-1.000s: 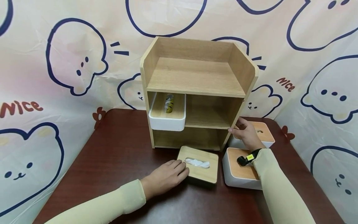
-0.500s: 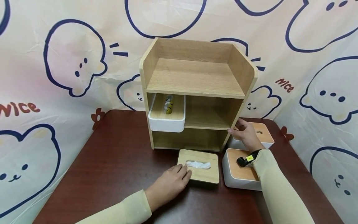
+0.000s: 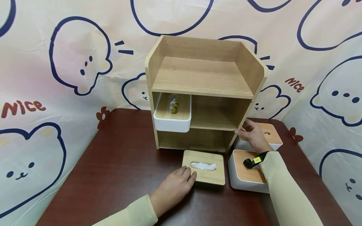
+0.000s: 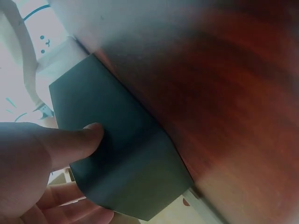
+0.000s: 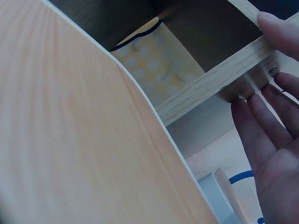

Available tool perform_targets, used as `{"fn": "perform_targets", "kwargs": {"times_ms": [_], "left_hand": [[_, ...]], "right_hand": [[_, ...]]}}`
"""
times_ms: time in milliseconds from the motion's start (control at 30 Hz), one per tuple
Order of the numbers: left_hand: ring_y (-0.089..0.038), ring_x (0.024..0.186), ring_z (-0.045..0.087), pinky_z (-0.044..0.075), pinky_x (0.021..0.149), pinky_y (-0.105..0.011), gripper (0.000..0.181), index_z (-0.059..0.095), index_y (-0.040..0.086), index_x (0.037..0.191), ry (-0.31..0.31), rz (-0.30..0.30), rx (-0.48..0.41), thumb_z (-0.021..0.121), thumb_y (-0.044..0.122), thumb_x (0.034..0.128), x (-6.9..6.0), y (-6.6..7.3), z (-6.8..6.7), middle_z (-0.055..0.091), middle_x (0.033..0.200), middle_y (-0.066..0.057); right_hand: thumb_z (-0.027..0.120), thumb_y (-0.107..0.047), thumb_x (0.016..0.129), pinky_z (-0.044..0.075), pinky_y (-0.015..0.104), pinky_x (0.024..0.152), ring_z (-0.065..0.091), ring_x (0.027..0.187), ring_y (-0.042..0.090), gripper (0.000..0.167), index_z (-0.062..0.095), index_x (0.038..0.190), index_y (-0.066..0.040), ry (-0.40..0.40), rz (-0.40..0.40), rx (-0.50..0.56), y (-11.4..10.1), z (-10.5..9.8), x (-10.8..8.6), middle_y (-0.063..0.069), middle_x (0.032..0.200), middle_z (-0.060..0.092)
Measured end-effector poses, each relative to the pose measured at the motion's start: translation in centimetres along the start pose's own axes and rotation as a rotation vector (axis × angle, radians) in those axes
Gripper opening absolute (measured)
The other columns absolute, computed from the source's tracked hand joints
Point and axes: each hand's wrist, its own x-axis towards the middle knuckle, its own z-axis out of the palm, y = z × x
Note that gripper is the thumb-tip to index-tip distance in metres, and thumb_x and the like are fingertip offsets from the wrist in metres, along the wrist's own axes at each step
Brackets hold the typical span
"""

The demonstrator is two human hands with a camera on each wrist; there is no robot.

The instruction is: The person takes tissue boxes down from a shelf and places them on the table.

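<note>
My left hand (image 3: 173, 188) holds the near left corner of a tissue box (image 3: 203, 158), with a pale wood lid, dark sides and white tissue in its slot. In the left wrist view, the thumb (image 4: 77, 143) lies against the box's dark side (image 4: 126, 140), with the other fingers partly hidden behind it. My right hand (image 3: 252, 135) pinches the front edge of the right side panel of a wooden shelf (image 3: 198, 75). The right wrist view has the thumb (image 5: 282, 35) at the panel's front edge (image 5: 219, 77) and several fingertips on its outer face.
A white bin (image 3: 172, 125) with a wooden lid juts from the middle shelf, a yellow-and-black patterned item (image 3: 174, 105) on top. Two white wood-lidded boxes, a near one (image 3: 246, 183) and a far one (image 3: 272, 133), stand right of the shelf on the dark red table (image 3: 113, 163).
The tissue box has turned slightly, its back edge now lying closer to parallel with the shelf front. My left hand has shifted a little right with it. The right hand keeps its place on the shelf.
</note>
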Motion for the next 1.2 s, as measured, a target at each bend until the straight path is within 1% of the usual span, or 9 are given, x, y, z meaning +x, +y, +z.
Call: {"fn": "perform_targets", "kwargs": {"times_ms": [167,300,400,500,633,733,900,1000,1200], "left_hand": [[-0.023,0.088,0.061,0.053,0.076,-0.030,0.032,0.072,0.009,0.113,0.000,-0.005,0.003,0.055,0.006,0.0864,0.2,0.2,-0.1,0.063,0.097,-0.009],[-0.022,0.086,0.060,0.053,0.073,-0.028,0.030,0.073,0.010,0.112,0.013,-0.011,-0.007,0.061,0.008,0.0844,0.6,0.1,-0.2,0.062,0.095,-0.008],[-0.022,0.086,0.060,0.052,0.073,-0.028,0.030,0.073,0.011,0.113,0.023,-0.009,-0.015,0.061,0.008,0.0848,0.8,0.0,-0.1,0.061,0.096,-0.007],[-0.021,0.086,0.059,0.052,0.072,-0.028,0.031,0.072,0.010,0.113,0.038,-0.002,-0.042,0.056,0.007,0.0867,0.7,-0.3,0.1,0.060,0.095,-0.007],[-0.020,0.085,0.058,0.052,0.070,-0.029,0.031,0.072,0.010,0.112,0.071,0.012,-0.096,0.054,0.004,0.0867,0.2,-0.7,0.1,0.059,0.096,-0.006],[-0.020,0.086,0.058,0.052,0.070,-0.028,0.031,0.072,0.011,0.111,0.075,0.022,-0.122,0.056,0.003,0.0862,-0.2,-0.9,-0.1,0.059,0.098,-0.005],[-0.019,0.087,0.058,0.052,0.070,-0.027,0.030,0.072,0.012,0.111,0.055,0.024,-0.134,0.056,0.005,0.0868,-0.5,-1.1,-0.3,0.060,0.097,-0.004],[-0.019,0.085,0.058,0.052,0.068,-0.028,0.030,0.072,0.011,0.109,0.067,0.023,-0.136,0.055,0.004,0.0857,-0.6,-1.1,-0.3,0.059,0.096,-0.005],[-0.021,0.086,0.060,0.053,0.069,-0.029,0.029,0.072,0.010,0.109,0.088,0.037,-0.134,0.057,0.004,0.0845,-0.3,-1.3,-0.1,0.060,0.096,-0.006]], "right_hand": [[0.075,-0.012,0.087,0.042,0.019,0.094,0.035,0.137,0.028,0.074,0.037,0.151,-0.014,0.006,0.031,-0.002,-0.2,-0.2,0.0,0.013,0.149,0.041],[0.073,-0.008,0.088,0.043,0.019,0.093,0.035,0.137,0.030,0.073,0.037,0.151,-0.013,0.006,0.026,-0.008,-0.4,-0.5,0.0,0.015,0.149,0.041],[0.072,-0.006,0.088,0.043,0.018,0.092,0.036,0.136,0.030,0.071,0.038,0.151,-0.012,0.013,0.012,-0.006,-0.5,-0.7,0.0,0.016,0.148,0.042],[0.074,-0.007,0.087,0.044,0.019,0.092,0.038,0.136,0.028,0.071,0.040,0.150,-0.012,0.016,0.002,0.000,-0.6,-0.7,0.1,0.015,0.146,0.044],[0.075,-0.011,0.087,0.044,0.019,0.092,0.039,0.135,0.027,0.072,0.039,0.150,-0.010,-0.006,-0.019,-0.014,-0.4,-0.4,0.0,0.015,0.145,0.045],[0.075,-0.010,0.087,0.044,0.019,0.091,0.039,0.135,0.027,0.072,0.039,0.150,-0.009,-0.013,-0.025,-0.017,-0.2,-0.2,-0.3,0.016,0.144,0.046],[0.074,-0.009,0.088,0.045,0.021,0.091,0.039,0.135,0.027,0.071,0.039,0.150,-0.010,-0.027,-0.023,-0.004,0.2,0.0,-0.5,0.016,0.146,0.045],[0.073,-0.010,0.088,0.046,0.022,0.089,0.041,0.133,0.027,0.072,0.038,0.151,-0.011,-0.036,-0.025,-0.007,0.2,0.0,-0.3,0.016,0.146,0.044],[0.073,-0.010,0.089,0.047,0.022,0.088,0.043,0.132,0.028,0.071,0.038,0.151,-0.011,-0.021,-0.035,-0.018,0.4,-0.4,-0.1,0.017,0.145,0.045]]}}
